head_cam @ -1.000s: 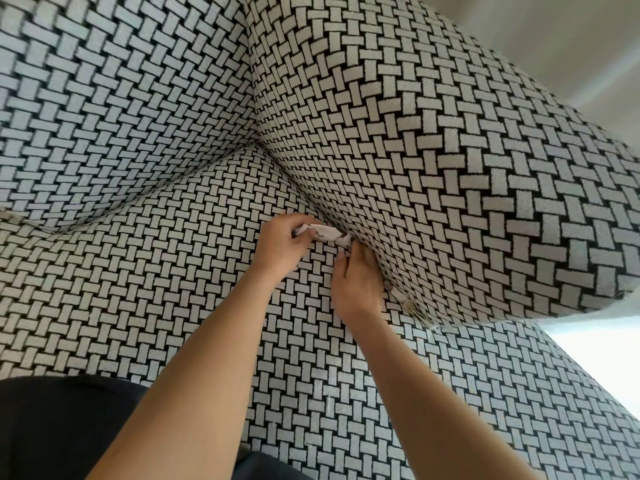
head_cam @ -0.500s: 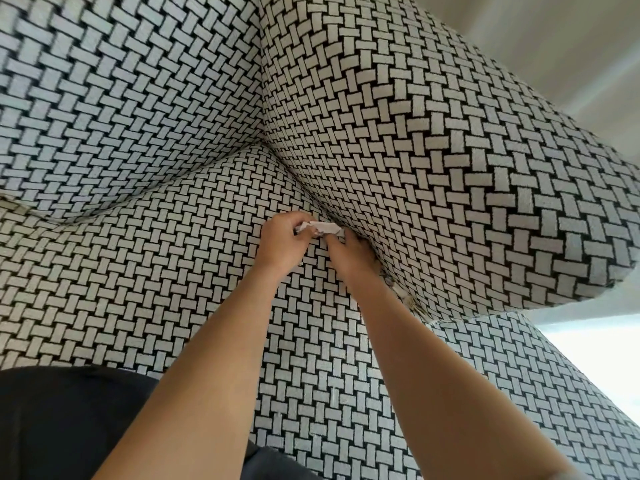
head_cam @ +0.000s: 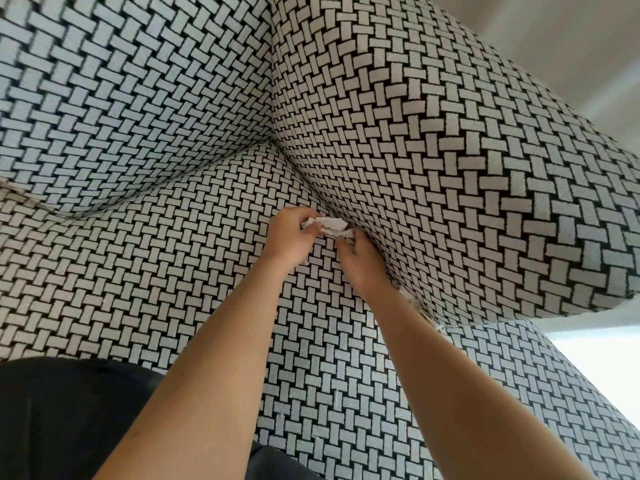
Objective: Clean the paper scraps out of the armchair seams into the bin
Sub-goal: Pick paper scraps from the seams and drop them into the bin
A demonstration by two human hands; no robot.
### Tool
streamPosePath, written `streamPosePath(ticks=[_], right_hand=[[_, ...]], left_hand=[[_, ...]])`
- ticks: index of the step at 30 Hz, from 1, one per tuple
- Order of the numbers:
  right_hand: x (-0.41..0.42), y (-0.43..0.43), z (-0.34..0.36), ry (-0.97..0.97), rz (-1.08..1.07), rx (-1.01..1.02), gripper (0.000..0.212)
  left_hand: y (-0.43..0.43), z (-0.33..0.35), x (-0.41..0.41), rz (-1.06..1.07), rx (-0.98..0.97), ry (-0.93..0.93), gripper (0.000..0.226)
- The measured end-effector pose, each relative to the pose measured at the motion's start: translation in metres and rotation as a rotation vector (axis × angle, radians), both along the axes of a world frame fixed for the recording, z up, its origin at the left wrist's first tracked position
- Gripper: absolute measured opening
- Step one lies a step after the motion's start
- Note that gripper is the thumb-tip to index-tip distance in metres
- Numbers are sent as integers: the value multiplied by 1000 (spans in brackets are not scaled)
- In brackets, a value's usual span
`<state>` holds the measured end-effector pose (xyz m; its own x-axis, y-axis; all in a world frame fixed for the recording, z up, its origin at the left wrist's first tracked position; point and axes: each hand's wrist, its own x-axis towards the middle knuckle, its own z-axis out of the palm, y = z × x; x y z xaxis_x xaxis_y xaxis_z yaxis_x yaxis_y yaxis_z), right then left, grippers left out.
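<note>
Black-and-white woven upholstery filled the scene. Left hand point(head_cam: 289, 237): fingers curled shut on crumpled white paper scraps point(head_cam: 329, 226), held at the seam point(head_cam: 311, 188) where the seat cushion point(head_cam: 156, 258) met the armchair's side arm point(head_cam: 433, 150). Right hand point(head_cam: 360, 261): just beside the scraps, fingertips touching their lower edge, fingers bent and part closed; a firm hold could not be told. Backrest point(head_cam: 121, 91): beyond the seam. Dark clothing point(head_cam: 69, 417): nearest the viewer, well apart from the seam.
</note>
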<state>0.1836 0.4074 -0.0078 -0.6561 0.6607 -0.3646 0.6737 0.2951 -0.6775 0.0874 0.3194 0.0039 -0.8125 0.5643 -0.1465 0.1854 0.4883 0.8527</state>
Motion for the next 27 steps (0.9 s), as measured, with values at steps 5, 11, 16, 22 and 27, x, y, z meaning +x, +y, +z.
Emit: streamPosePath(ticks=[5,11,16,22,27], right_hand=[[6,-8,-6,9,-45,230,35],[13,-12,-5,200,-267,212,26],[23,-18,-5,349,-218,245,18],[30,-21,-11,375,-51,367,28],[30,-33,-16,131,-25,614,28]], left_hand=[[-6,3,4,-17,-7,35,25],[-35,-7,22,5,58,147,22],[-44,-12,33,-26,41,223,26],[-55,-21,46,-148,-109,422,43],[-56,-26,50,-107,-164,599,36]])
